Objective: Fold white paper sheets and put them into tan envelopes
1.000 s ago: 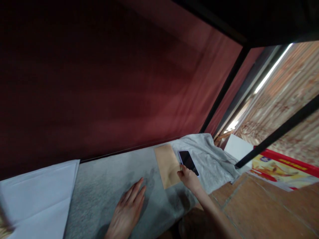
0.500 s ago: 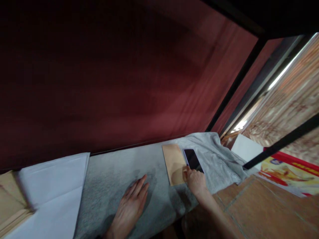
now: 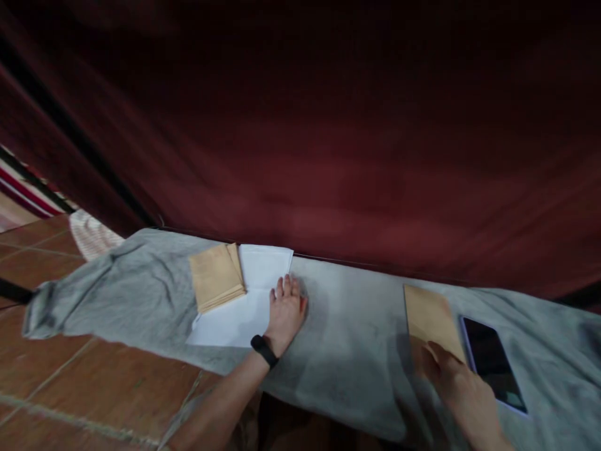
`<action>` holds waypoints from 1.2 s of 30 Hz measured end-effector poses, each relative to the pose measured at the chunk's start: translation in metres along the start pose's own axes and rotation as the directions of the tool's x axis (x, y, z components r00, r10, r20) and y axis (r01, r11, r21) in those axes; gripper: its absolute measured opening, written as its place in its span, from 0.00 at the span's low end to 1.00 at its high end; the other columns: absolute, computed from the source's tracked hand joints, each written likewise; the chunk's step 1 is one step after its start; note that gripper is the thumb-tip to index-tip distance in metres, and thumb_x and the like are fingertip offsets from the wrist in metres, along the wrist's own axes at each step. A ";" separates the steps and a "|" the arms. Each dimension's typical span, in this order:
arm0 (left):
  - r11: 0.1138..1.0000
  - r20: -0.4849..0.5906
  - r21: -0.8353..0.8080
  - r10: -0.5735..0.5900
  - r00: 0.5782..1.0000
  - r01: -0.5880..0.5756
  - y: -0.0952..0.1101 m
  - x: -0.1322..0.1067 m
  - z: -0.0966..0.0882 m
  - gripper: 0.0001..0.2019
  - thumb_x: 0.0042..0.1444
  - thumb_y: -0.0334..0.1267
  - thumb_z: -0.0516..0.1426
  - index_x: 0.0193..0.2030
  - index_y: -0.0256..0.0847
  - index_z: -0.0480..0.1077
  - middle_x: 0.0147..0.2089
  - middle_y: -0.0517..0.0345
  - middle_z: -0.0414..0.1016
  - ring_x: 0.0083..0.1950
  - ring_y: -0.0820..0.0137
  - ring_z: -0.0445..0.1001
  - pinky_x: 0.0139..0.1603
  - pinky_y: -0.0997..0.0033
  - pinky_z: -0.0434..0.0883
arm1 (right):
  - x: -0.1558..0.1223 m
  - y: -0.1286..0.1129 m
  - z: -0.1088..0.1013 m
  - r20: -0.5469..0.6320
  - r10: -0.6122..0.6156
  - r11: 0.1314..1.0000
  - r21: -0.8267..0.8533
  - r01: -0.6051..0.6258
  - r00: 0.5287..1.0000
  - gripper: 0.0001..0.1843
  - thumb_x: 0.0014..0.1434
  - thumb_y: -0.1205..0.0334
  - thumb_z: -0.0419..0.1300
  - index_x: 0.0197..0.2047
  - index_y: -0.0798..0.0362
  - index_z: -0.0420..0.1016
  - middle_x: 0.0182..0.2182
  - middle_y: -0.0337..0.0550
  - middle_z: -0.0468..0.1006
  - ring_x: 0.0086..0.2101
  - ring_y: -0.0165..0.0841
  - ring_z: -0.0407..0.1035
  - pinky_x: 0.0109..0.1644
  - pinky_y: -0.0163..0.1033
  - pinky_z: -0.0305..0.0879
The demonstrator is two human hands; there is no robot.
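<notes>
My left hand (image 3: 285, 316), with a black band (image 3: 264, 351) on the wrist, lies at the right edge of a stack of white paper (image 3: 265, 266). Its fingers are spread and it holds nothing. A stack of folded brown paper pieces (image 3: 216, 275), perhaps envelopes or bags, rests on the white paper to the left. My right hand (image 3: 462, 391) is over the lower end of a single flat brown paper piece (image 3: 432, 316). The fingers of that hand are blurred and partly hidden, so their grip is unclear. Just right of it lies a phone (image 3: 493, 363) with a dark screen.
A grey cloth (image 3: 347, 357) covers the long low surface and hangs over its left end. Behind it hangs a dark red curtain (image 3: 328, 207). Dark frame bars (image 3: 70, 125) slant at the left. Brown floor tiles (image 3: 107, 382) show at lower left.
My view has swung left, bringing the full brown stack into sight. My left hand has moved left from the grey cloth onto the white paper's edge. My right hand remains by the single brown piece.
</notes>
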State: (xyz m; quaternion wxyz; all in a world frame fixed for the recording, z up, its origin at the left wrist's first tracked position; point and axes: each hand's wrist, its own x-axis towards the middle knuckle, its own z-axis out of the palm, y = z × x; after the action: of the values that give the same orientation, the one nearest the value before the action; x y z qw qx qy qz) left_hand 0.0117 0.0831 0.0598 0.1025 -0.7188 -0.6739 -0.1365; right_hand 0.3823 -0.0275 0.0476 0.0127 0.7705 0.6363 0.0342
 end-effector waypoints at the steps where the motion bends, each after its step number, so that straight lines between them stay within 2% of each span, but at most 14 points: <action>1: 0.994 0.041 0.070 -0.084 0.996 0.081 -0.011 0.002 -0.002 0.26 0.68 0.41 0.50 0.68 0.27 0.65 0.70 0.25 0.64 0.70 0.42 0.65 0.60 0.40 0.71 | 0.001 -0.007 0.001 -0.001 -0.028 1.000 0.011 0.028 1.000 0.20 0.71 0.56 0.49 0.57 0.48 0.78 0.41 0.52 0.86 0.34 0.48 0.83 0.34 0.45 0.74; 4: 0.963 0.154 0.195 -0.219 0.964 0.188 -0.030 0.002 -0.007 0.25 0.68 0.43 0.51 0.62 0.23 0.69 0.62 0.22 0.70 0.61 0.43 0.73 0.50 0.48 0.76 | 0.006 -0.027 0.001 -0.010 -0.083 0.996 0.025 0.084 0.996 0.20 0.72 0.58 0.48 0.56 0.48 0.78 0.44 0.51 0.86 0.35 0.45 0.83 0.35 0.43 0.74; 6: 0.962 0.193 0.208 -0.220 0.956 0.179 -0.034 0.001 -0.009 0.21 0.69 0.42 0.51 0.59 0.27 0.71 0.56 0.29 0.75 0.54 0.50 0.76 0.45 0.55 0.77 | 0.009 -0.038 0.002 -0.017 -0.107 0.994 0.022 0.107 0.994 0.20 0.73 0.58 0.47 0.55 0.49 0.78 0.43 0.50 0.86 0.36 0.44 0.83 0.34 0.41 0.73; 9: 0.967 0.213 0.193 -0.207 0.955 0.167 -0.034 0.000 -0.012 0.17 0.69 0.38 0.50 0.56 0.30 0.71 0.51 0.36 0.76 0.51 0.55 0.77 0.43 0.60 0.77 | 0.012 -0.051 0.003 -0.021 -0.147 0.989 0.016 0.147 0.989 0.19 0.74 0.59 0.47 0.54 0.50 0.79 0.43 0.49 0.86 0.37 0.42 0.83 0.35 0.39 0.73; 14: 0.978 0.317 0.077 -0.210 0.925 0.195 -0.043 0.003 -0.017 0.16 0.71 0.36 0.49 0.57 0.31 0.71 0.51 0.38 0.76 0.52 0.57 0.77 0.47 0.62 0.76 | 0.015 -0.058 0.010 -0.040 -0.166 0.985 0.044 0.167 0.985 0.17 0.73 0.59 0.50 0.54 0.49 0.78 0.45 0.48 0.86 0.38 0.38 0.83 0.37 0.36 0.73; 17: 0.977 0.366 0.030 -0.209 0.907 0.213 -0.050 0.003 -0.018 0.15 0.71 0.37 0.49 0.54 0.35 0.74 0.54 0.41 0.77 0.54 0.58 0.77 0.50 0.64 0.75 | 0.016 -0.057 0.015 -0.040 -0.159 0.985 0.060 0.161 0.986 0.18 0.72 0.58 0.49 0.54 0.50 0.78 0.45 0.49 0.86 0.37 0.40 0.83 0.36 0.38 0.73; 21: 0.972 0.367 0.034 -0.230 0.901 0.234 -0.057 0.004 -0.021 0.12 0.69 0.38 0.52 0.50 0.40 0.77 0.54 0.45 0.77 0.55 0.58 0.77 0.49 0.64 0.74 | 0.017 -0.051 0.025 -0.050 -0.159 0.980 0.109 0.164 0.986 0.19 0.71 0.57 0.49 0.54 0.50 0.79 0.44 0.50 0.86 0.36 0.42 0.83 0.35 0.41 0.72; 24: 0.971 0.342 0.038 -0.233 0.910 0.234 -0.055 0.009 -0.030 0.13 0.69 0.37 0.51 0.49 0.40 0.77 0.53 0.46 0.78 0.56 0.58 0.76 0.54 0.61 0.72 | 0.019 -0.047 0.031 -0.071 -0.185 0.963 0.185 0.195 0.980 0.20 0.71 0.56 0.47 0.54 0.50 0.78 0.47 0.50 0.86 0.38 0.42 0.83 0.37 0.41 0.73; 27: 0.981 0.294 0.013 -0.188 0.937 0.193 -0.038 0.010 -0.040 0.14 0.70 0.35 0.48 0.49 0.38 0.76 0.51 0.46 0.79 0.58 0.58 0.75 0.59 0.59 0.68 | 0.022 -0.051 0.031 -0.059 -0.165 0.939 0.297 0.175 0.985 0.22 0.70 0.53 0.46 0.52 0.48 0.79 0.47 0.48 0.86 0.39 0.43 0.83 0.38 0.42 0.74; 29: 0.989 0.283 -0.066 -0.111 0.953 0.134 -0.016 0.005 -0.044 0.13 0.69 0.34 0.49 0.48 0.39 0.75 0.48 0.48 0.80 0.54 0.61 0.77 0.55 0.63 0.70 | 0.025 -0.060 0.028 -0.050 -0.146 0.893 0.423 0.154 0.988 0.23 0.69 0.49 0.46 0.51 0.47 0.80 0.45 0.48 0.86 0.40 0.44 0.83 0.39 0.43 0.75; 31: 0.984 0.315 -0.156 -0.034 0.948 0.087 0.012 -0.004 -0.045 0.12 0.68 0.35 0.50 0.47 0.40 0.75 0.44 0.51 0.81 0.47 0.63 0.80 0.46 0.66 0.72 | 0.027 -0.073 0.021 -0.072 -0.175 0.781 0.597 0.183 0.982 0.24 0.68 0.47 0.47 0.50 0.47 0.81 0.47 0.48 0.86 0.43 0.43 0.82 0.44 0.42 0.76; 33: 0.975 0.329 -0.220 0.037 0.943 0.038 0.042 -0.015 -0.044 0.11 0.68 0.36 0.51 0.46 0.42 0.76 0.42 0.53 0.82 0.45 0.62 0.81 0.44 0.66 0.72 | 0.028 -0.089 0.013 -0.069 -0.184 0.644 0.745 0.173 0.981 0.25 0.66 0.43 0.49 0.48 0.48 0.82 0.46 0.48 0.86 0.45 0.43 0.81 0.49 0.43 0.76; 34: 0.968 0.340 -0.250 0.071 0.938 0.018 0.056 -0.020 -0.044 0.11 0.68 0.36 0.51 0.46 0.43 0.76 0.41 0.54 0.82 0.44 0.62 0.82 0.42 0.66 0.71 | 0.028 -0.097 0.009 -0.044 -0.175 0.583 0.801 0.139 0.984 0.26 0.65 0.41 0.50 0.48 0.49 0.82 0.43 0.48 0.86 0.44 0.43 0.81 0.49 0.44 0.76; 36: 0.956 0.357 -0.293 0.103 0.928 0.006 0.080 -0.029 -0.044 0.11 0.68 0.35 0.52 0.46 0.44 0.76 0.40 0.54 0.83 0.43 0.62 0.82 0.41 0.66 0.71 | 0.028 -0.111 0.002 0.048 -0.171 0.470 0.882 0.039 0.984 0.29 0.64 0.38 0.51 0.48 0.50 0.83 0.37 0.47 0.86 0.37 0.43 0.81 0.42 0.44 0.77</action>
State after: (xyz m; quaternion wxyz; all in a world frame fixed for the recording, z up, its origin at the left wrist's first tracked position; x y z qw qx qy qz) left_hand 0.0872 0.0358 0.0943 -0.1284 -0.7554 -0.6358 -0.0933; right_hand 0.2793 0.0215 0.0400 -0.3399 0.6283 0.6078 -0.3469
